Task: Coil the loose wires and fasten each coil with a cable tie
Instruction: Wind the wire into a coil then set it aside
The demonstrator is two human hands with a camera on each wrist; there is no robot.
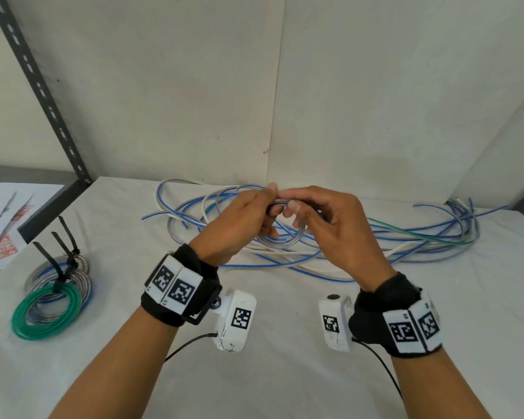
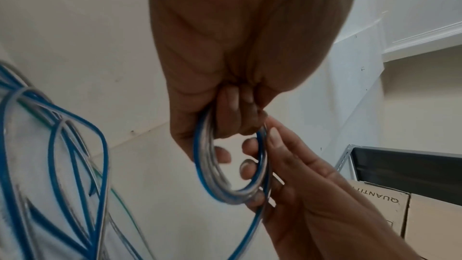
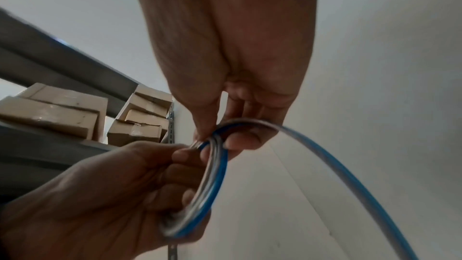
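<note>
Though loose-tailed, coil (image 2: 226,167) inside both hands' fingers (image 2: 246,120).

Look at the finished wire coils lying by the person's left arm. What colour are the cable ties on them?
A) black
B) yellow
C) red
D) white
A: the cable ties sticking up from the finished coils on the white table are black, as the head view shows.
</note>
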